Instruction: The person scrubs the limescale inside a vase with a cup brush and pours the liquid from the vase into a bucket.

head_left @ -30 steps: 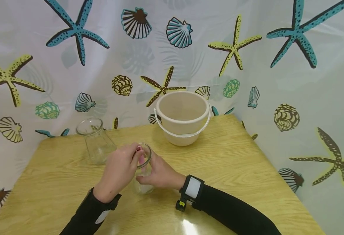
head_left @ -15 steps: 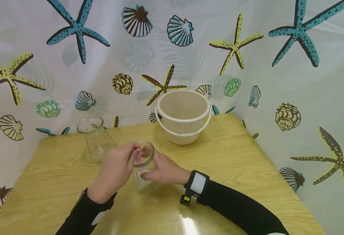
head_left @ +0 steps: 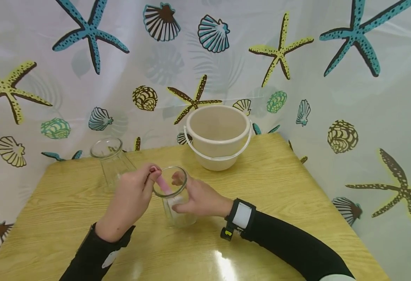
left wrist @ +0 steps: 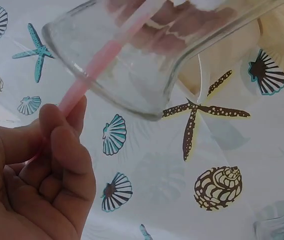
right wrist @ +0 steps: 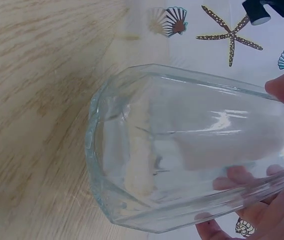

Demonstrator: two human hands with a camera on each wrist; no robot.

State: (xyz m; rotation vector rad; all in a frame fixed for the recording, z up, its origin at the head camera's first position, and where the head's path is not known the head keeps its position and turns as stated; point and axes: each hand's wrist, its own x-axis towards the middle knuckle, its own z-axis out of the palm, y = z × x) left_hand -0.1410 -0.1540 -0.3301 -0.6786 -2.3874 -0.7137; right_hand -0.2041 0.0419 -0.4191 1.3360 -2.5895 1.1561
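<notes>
My left hand (head_left: 129, 197) pinches the end of a pink handle (head_left: 163, 184) between thumb and curled fingers. It looks like a bottle brush; its whitish head (head_left: 175, 203) sits inside a clear glass jar (head_left: 180, 220). In the left wrist view the pink handle (left wrist: 102, 60) slants in across the jar's rim. My right hand (head_left: 203, 199) grips the jar from the right, thumb in front and fingers behind. The right wrist view has the faceted jar (right wrist: 181, 130) large, its thick base at left and a blurred pale shape within.
A second clear glass jar (head_left: 115, 171) stands at the back left of the wooden table (head_left: 279, 199). Behind the hands is a beige bucket (head_left: 216, 154) with a white handle. A curtain (head_left: 296, 23) printed with starfish and shells hangs along the back and right.
My left hand has shifted left and slightly up, and more of the pink handle shows above the rim. The right hand and the jar have moved a little to the right.
</notes>
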